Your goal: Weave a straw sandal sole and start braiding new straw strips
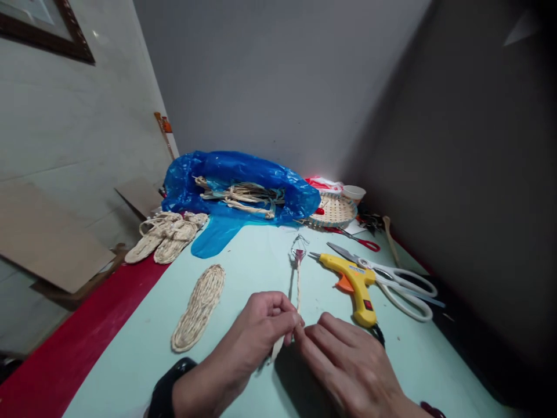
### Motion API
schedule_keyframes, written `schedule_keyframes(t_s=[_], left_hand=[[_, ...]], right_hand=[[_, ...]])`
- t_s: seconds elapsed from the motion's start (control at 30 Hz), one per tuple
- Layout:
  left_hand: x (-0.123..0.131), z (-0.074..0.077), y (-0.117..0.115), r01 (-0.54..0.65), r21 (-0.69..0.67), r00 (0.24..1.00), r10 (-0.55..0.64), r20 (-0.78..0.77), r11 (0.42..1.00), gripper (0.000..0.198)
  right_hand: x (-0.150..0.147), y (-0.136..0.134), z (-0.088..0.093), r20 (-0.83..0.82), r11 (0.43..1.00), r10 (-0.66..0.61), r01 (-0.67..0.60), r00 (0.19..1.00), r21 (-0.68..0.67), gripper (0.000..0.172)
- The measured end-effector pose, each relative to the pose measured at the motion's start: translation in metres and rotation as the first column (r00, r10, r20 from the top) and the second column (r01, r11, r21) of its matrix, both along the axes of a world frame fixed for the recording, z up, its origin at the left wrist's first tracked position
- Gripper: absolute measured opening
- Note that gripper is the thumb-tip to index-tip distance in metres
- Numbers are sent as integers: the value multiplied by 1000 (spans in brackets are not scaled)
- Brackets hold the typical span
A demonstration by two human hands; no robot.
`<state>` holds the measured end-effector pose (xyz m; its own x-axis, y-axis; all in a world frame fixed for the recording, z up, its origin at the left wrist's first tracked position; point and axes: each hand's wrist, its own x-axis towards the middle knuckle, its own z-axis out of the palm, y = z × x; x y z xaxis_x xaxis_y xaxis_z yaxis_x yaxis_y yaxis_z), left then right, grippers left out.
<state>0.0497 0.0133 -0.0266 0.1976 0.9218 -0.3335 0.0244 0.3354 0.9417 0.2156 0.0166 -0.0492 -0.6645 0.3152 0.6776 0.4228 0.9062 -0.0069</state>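
Observation:
A thin twisted straw cord [299,284] runs down the pale green table from a small dark red clip with wire at its top. My left hand [265,325] is closed in a pinch on the cord's lower part. Touching it from the right, my right hand [343,360] also has its fingertips pinched on the cord. A loose flat strand end [277,348] hangs below my left fingers. To the left lies a woven straw sole [199,307]. On the right are a yellow glue gun [359,284] and large white-handled scissors [404,284].
A blue plastic bag [243,165] with straw bundles [248,197] stands at the back. Finished straw sandals [167,237] sit at the back left. Behind the tools are a round woven basket [334,210] and red-handled scissors [369,244].

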Motion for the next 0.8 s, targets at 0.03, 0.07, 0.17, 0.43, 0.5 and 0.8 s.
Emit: schedule_keyframes(t_s=[0.03,0.07,0.17,0.43,0.5,0.8], left_hand=[[0,0,0,-8,-6,1000,8,-6,1000,16],[-1,1,0,-11,-5,1000,11,-15,1000,16],[0,0,-2,-6,31,999,8,-54,999,15],[7,-1,-5,10,160,944,43,-327,987,7],[8,0,-7,28,201,910,58,-410,979,10],[6,2,-9,152,257,792,38,-610,954,19]], right_hand=[[1,-1,-1,-17,1000,-21,21,1000,-18,19],[2,-1,-1,-45,997,-61,58,997,-55,15],[5,-2,1,-122,902,-210,144,970,-407,9],[1,17,0,-280,-100,-366,-336,888,-937,40],[0,20,0,-281,-132,-341,-341,897,-931,41],[2,12,16,-289,-55,-344,-327,893,-944,20]])
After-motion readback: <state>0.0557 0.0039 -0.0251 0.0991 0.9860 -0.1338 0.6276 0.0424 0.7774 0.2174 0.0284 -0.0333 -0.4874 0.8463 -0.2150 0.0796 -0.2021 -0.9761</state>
